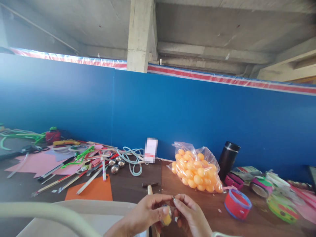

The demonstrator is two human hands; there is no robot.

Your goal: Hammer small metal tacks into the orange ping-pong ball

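My left hand (pixel 145 214) and my right hand (pixel 189 214) meet at the bottom middle of the view, fingers pinched together. Between them they hold a small round piece, yellow-orange with a shiny metal part (pixel 167 214); my left thumb lies over it and my right fingertips grip its top. Just behind the hands a small hammer (pixel 149 187) lies on the brown table (pixel 138 184). A clear bag of orange balls (pixel 197 171) sits a little farther back on the right.
A black flask (pixel 228 159), tape rolls (pixel 237 204) and coloured reels (pixel 261 186) crowd the right. To the left lie pink paper (pixel 41 163) and orange paper (pixel 95 191), sticks, green cord, several silver balls (pixel 116 164) and a pale cable (pixel 133 158). A blue wall (pixel 172 112) stands behind.
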